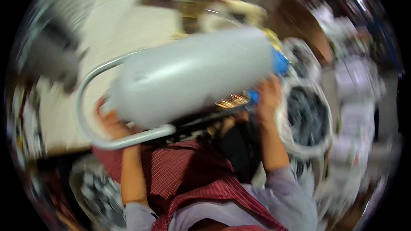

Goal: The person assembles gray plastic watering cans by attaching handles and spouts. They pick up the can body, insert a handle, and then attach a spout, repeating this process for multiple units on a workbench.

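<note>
Holding a grey metal tank (192,77) up at chest height, I grip its tubular handle (92,102) with my left hand (110,122), right hand (267,98) gripping the blue end; surroundings blurred.

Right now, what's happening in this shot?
A person is holding up a large grey tank-like cylinder with a bent metal tube handle. The left hand is at the handle end, and the right hand grips the end with blue fittings. A red checked apron shows below. The picture is motion-blurred, so surroundings are unclear.
</note>
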The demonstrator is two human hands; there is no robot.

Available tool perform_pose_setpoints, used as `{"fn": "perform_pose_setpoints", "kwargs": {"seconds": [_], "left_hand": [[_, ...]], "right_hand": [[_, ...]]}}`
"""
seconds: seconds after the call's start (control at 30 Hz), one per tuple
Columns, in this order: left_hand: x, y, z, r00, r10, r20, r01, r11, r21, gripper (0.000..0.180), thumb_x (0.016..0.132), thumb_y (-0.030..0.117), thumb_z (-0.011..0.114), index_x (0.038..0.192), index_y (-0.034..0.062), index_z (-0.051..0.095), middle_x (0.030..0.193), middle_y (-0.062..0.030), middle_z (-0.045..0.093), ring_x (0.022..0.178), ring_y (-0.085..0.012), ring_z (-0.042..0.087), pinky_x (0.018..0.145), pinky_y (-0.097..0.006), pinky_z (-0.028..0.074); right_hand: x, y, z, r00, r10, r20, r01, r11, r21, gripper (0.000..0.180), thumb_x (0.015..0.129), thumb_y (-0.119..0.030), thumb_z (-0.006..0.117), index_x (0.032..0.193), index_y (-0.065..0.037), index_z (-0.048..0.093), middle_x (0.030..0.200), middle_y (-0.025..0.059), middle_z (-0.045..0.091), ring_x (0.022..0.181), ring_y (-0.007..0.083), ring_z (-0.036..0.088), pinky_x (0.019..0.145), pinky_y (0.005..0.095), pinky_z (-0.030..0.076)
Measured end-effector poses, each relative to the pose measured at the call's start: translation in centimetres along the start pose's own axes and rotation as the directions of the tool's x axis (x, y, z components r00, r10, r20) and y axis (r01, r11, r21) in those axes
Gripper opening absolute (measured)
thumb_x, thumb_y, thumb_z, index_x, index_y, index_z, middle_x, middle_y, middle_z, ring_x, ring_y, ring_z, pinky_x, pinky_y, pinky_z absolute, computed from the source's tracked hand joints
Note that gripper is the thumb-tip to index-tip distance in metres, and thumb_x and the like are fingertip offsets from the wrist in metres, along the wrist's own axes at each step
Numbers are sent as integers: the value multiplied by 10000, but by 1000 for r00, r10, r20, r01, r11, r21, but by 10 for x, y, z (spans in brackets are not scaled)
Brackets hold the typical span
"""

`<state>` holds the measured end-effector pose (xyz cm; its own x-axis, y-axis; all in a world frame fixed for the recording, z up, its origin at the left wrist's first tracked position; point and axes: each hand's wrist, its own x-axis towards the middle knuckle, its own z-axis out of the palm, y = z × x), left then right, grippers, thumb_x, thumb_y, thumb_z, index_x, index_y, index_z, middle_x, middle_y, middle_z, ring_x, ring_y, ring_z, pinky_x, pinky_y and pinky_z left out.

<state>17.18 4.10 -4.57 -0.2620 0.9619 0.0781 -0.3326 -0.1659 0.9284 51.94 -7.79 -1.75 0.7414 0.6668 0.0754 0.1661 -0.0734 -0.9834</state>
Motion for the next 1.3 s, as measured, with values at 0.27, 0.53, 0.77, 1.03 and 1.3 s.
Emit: {"fn": "perform_pose_setpoints", "kwargs": {"seconds": [0.27,0.53,0.77,1.03,1.3], "left_hand": [[9,25,6,963,264,49,-268,950,158,624,904,535,527,1313,79,403,1231,-186,512,1106,-291,565,904,-410,512],[13,23,7,971,239,21,-238,954,181,536,918,428,559,1286,61,430,1162,-139,551,1052,-239,576,887,-358,501],[8,24,0,973,214,85,-224,965,137,669,846,509,638,1313,84,418,1127,-110,556,1018,-218,582,874,-335,500],[15,-6,-7,956,283,79,-286,958,32,699,806,506,695,1320,111,431,1205,-94,544,1017,-191,569,795,-284,483],[4,6,-4,953,257,163,-285,940,187,723,820,472,693,1340,83,374,1333,-129,452,1197,-290,487,1016,-395,415]], "right_hand": [[3,17,-109,943,-319,89,331,889,-316,240,802,-97,692,1026,-22,654,955,113,675,844,217,650,811,315,498],[54,135,-212,976,-218,-31,31,276,-961,450,781,-317,717,1083,-20,565,955,181,649,918,376,588,851,478,387],[20,48,-192,848,-490,-201,327,783,-529,346,839,-92,647,1166,-39,547,990,167,598,878,324,596,794,371,469],[-10,-88,-144,580,-805,122,775,500,-386,366,787,2,683,1139,17,586,1029,168,623,897,298,606,792,344,484],[-9,-147,-56,255,-869,424,953,152,-262,394,735,54,682,1116,18,590,1034,171,620,861,304,610,752,375,493]]}}
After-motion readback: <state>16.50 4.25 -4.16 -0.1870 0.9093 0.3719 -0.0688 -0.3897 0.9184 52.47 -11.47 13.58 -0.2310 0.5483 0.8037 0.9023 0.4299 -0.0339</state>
